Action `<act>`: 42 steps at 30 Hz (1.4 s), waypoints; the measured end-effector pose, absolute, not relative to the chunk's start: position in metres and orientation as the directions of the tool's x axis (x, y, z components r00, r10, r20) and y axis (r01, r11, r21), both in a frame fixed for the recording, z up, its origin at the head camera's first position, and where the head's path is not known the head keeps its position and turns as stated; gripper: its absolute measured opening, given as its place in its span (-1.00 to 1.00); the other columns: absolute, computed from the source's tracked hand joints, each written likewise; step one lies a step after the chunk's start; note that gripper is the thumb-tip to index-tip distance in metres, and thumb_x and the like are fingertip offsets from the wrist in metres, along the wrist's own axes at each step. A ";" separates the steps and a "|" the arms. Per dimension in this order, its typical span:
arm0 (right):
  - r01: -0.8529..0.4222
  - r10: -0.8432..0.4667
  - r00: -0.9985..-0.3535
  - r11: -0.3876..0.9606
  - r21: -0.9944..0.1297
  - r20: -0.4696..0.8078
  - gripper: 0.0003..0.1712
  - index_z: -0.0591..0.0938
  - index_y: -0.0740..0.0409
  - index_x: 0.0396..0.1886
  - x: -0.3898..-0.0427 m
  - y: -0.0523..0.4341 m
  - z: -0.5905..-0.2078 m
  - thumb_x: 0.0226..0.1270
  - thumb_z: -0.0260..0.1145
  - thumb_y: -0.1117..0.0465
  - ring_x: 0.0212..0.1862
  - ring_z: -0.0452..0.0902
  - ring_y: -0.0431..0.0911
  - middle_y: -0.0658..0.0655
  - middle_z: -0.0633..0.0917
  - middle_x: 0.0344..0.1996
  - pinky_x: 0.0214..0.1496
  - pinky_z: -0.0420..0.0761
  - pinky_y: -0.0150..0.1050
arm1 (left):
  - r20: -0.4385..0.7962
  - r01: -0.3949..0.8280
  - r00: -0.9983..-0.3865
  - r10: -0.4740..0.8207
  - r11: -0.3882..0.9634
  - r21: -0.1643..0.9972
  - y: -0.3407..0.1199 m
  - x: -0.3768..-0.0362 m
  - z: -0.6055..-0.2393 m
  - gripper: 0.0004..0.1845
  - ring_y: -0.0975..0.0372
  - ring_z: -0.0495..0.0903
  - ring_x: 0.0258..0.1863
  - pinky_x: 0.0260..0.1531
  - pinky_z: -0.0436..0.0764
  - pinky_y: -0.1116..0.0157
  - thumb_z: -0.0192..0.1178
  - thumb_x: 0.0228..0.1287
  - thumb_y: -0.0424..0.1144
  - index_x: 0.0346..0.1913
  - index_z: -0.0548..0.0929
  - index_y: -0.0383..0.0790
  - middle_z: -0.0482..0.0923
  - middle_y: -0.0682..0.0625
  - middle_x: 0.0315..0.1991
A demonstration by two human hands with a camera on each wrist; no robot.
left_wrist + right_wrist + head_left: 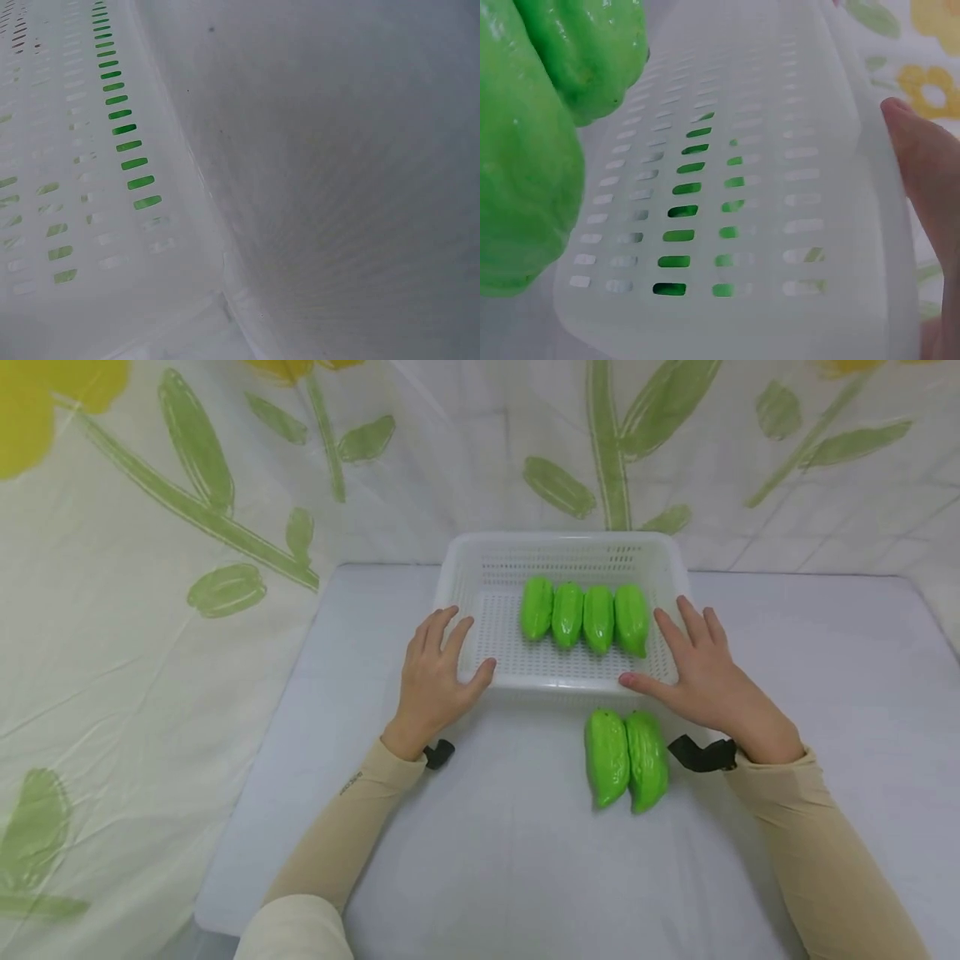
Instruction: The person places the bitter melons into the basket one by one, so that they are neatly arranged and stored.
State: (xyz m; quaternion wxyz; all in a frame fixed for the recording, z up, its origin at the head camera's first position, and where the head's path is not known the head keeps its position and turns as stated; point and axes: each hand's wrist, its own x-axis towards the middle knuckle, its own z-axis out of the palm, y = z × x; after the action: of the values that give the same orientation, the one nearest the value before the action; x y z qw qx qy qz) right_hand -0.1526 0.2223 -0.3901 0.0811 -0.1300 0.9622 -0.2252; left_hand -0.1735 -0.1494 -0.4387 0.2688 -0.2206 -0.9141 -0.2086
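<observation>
A white plastic basket (555, 682) with slotted walls stands at the far side of the table. Inside it, several glossy green ridged fruits (567, 614), like star fruit, lie side by side in a row. My left hand (435, 685) is at the basket's left front corner, fingers spread and thumb over the rim. At the right front corner, my right hand (708, 685) has its fingers spread, with the thumb right at the front rim. Two more green fruits (607, 756) lie together on the table before the basket; they loom large in the right wrist view (525, 172).
The white table (480, 860) runs out to both sides of the basket. Behind it hangs a pale cloth (450, 468) printed with yellow flowers and green leaves. A black strap (701, 753) sits at the right wrist.
</observation>
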 end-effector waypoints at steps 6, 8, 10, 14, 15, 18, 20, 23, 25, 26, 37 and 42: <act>-0.414 -0.341 -0.907 0.835 -0.362 0.249 0.14 0.25 0.39 0.58 -0.140 0.212 -0.381 0.24 0.53 -0.16 0.50 0.01 0.52 0.49 0.11 0.59 0.46 0.13 0.44 | 0.580 0.510 -0.762 0.289 0.819 0.262 -0.149 -0.174 -0.438 -0.33 -0.18 0.39 0.40 0.35 0.45 -0.13 0.12 0.40 0.13 0.32 0.56 -0.35 0.42 -0.28 0.40; -0.467 -0.350 -0.866 0.820 -0.330 0.357 0.06 0.36 0.41 0.51 -0.133 0.206 -0.376 0.18 0.58 -0.06 0.39 0.16 0.53 0.52 0.26 0.51 0.40 0.19 0.41 | 0.580 0.512 -0.762 0.290 0.817 0.265 -0.149 -0.174 -0.438 -0.33 -0.18 0.38 0.40 0.35 0.44 -0.13 0.12 0.41 0.13 0.32 0.56 -0.35 0.41 -0.28 0.40; -0.493 -0.350 -0.842 0.808 -0.323 0.411 0.00 0.42 0.39 0.48 -0.126 0.200 -0.369 0.15 0.61 0.01 0.32 0.27 0.49 0.50 0.36 0.45 0.34 0.29 0.38 | 0.579 0.514 -0.761 0.291 0.816 0.266 -0.149 -0.174 -0.438 -0.33 -0.17 0.38 0.41 0.36 0.43 -0.13 0.11 0.41 0.14 0.33 0.55 -0.35 0.41 -0.28 0.40; -0.508 -0.356 -0.834 0.794 -0.334 0.422 -0.08 0.47 0.33 0.46 -0.112 0.191 -0.359 0.17 0.61 0.06 0.24 0.44 0.37 0.45 0.49 0.34 0.14 0.54 0.32 | 0.582 0.514 -0.758 0.294 0.819 0.256 -0.149 -0.175 -0.437 -0.33 -0.17 0.38 0.41 0.36 0.44 -0.12 0.10 0.43 0.14 0.33 0.55 -0.35 0.42 -0.28 0.40; -0.504 -0.357 -0.839 0.795 -0.337 0.412 -0.09 0.47 0.31 0.46 -0.109 0.189 -0.357 0.18 0.61 0.07 0.24 0.46 0.34 0.43 0.50 0.33 0.10 0.58 0.31 | 0.583 0.513 -0.758 0.294 0.821 0.252 -0.149 -0.176 -0.437 -0.33 -0.17 0.38 0.41 0.36 0.44 -0.12 0.10 0.43 0.14 0.33 0.55 -0.34 0.42 -0.28 0.40; -0.496 -0.364 -0.848 0.803 -0.331 0.387 -0.11 0.47 0.28 0.47 -0.100 0.185 -0.352 0.21 0.58 0.05 0.26 0.51 0.32 0.41 0.54 0.30 0.01 0.63 0.30 | 0.588 0.513 -0.753 0.294 0.823 0.246 -0.149 -0.176 -0.436 -0.33 -0.17 0.39 0.40 0.35 0.45 -0.13 0.10 0.42 0.13 0.33 0.56 -0.35 0.43 -0.29 0.39; -0.491 -0.374 -0.853 0.810 -0.319 0.364 -0.13 0.49 0.27 0.46 -0.095 0.181 -0.350 0.23 0.57 0.02 0.19 0.57 0.30 0.39 0.56 0.29 -0.08 0.67 0.27 | 0.590 0.511 -0.753 0.291 0.823 0.247 -0.149 -0.176 -0.436 -0.34 -0.17 0.40 0.39 0.34 0.46 -0.13 0.11 0.42 0.13 0.32 0.56 -0.35 0.43 -0.29 0.39; -0.489 -0.398 -0.862 0.818 -0.303 0.314 -0.17 0.53 0.25 0.43 -0.086 0.174 -0.347 0.27 0.54 -0.03 0.02 0.68 0.23 0.36 0.58 0.25 -0.26 0.70 0.17 | 0.585 0.509 -0.757 0.290 0.823 0.250 -0.150 -0.176 -0.436 -0.33 -0.17 0.40 0.39 0.34 0.46 -0.13 0.10 0.42 0.13 0.32 0.56 -0.35 0.43 -0.28 0.39; -0.494 -0.420 -0.863 0.817 -0.296 0.281 -0.21 0.56 0.26 0.40 -0.079 0.169 -0.346 0.28 0.53 -0.06 -0.06 0.71 0.19 0.34 0.60 0.24 -0.33 0.70 0.11 | 0.580 0.507 -0.761 0.291 0.825 0.251 -0.150 -0.176 -0.436 -0.33 -0.16 0.39 0.40 0.34 0.46 -0.13 0.10 0.42 0.14 0.33 0.55 -0.35 0.43 -0.28 0.39; -0.494 -0.429 -0.865 0.818 -0.295 0.260 -0.23 0.58 0.25 0.38 -0.076 0.166 -0.346 0.29 0.52 -0.06 -0.08 0.72 0.18 0.33 0.60 0.23 -0.36 0.70 0.09 | 0.578 0.507 -0.762 0.292 0.825 0.251 -0.150 -0.176 -0.436 -0.33 -0.16 0.39 0.40 0.34 0.46 -0.13 0.10 0.42 0.14 0.33 0.55 -0.35 0.43 -0.28 0.39; -0.483 -0.487 -0.872 0.841 -0.244 0.050 -0.38 0.63 0.16 0.19 -0.058 0.150 -0.358 0.30 0.50 -0.13 -0.03 0.70 0.16 0.31 0.62 0.19 -0.50 0.64 0.03 | 0.574 0.509 -0.764 0.296 0.823 0.252 -0.150 -0.176 -0.438 -0.32 -0.16 0.39 0.40 0.25 0.55 -0.13 0.10 0.42 0.15 0.34 0.56 -0.35 0.44 -0.28 0.39; -0.481 -0.498 -0.867 0.842 -0.243 -0.007 -0.35 0.60 0.18 0.25 -0.061 0.148 -0.366 0.33 0.47 -0.11 -0.05 0.67 0.16 0.29 0.61 0.17 -0.47 0.64 0.00 | 0.566 0.505 -0.770 0.294 0.823 0.260 -0.150 -0.174 -0.438 -0.32 -0.16 0.39 0.40 0.21 0.57 -0.14 0.10 0.41 0.15 0.34 0.55 -0.35 0.44 -0.27 0.39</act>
State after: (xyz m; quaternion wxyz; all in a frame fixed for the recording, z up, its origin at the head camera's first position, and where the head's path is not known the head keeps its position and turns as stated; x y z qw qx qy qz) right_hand -0.0615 0.1479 -0.3657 0.0348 -0.2552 0.9591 -0.1175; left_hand -0.1744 -0.1500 -0.4379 0.2599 -0.2176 -0.9187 -0.2029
